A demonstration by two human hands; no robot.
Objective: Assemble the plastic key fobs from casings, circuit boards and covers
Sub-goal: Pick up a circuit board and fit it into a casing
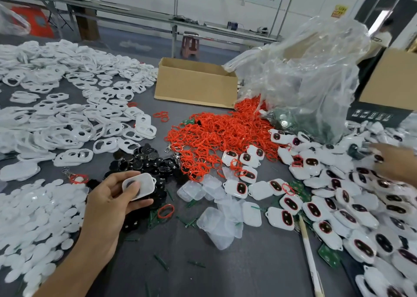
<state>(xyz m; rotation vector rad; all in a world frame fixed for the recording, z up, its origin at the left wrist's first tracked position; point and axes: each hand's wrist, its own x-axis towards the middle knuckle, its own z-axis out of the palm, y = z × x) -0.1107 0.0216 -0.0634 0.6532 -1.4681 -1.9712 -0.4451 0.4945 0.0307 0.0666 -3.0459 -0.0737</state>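
My left hand [112, 203] holds a white translucent key fob casing [140, 187] above a heap of black round parts [144, 161], thumb pressed on its face. My right hand [396, 163] reaches out at the far right over a pile of assembled white fobs with dark red-ringed windows [338, 206]; it is blurred and its fingers lie among the fobs, so its grip is unclear. White frame covers [67, 107] spread across the left. Clear casings [216, 217] lie in the middle. Green circuit boards [329, 255] poke out under the fobs.
A mound of red rubber rings [214, 134] sits mid-table. Behind it stand an open cardboard box [196, 84] and a crumpled clear plastic bag [304, 75]. White oval pieces [38, 224] are heaped at the lower left. A pale stick [309, 251] lies at the lower right.
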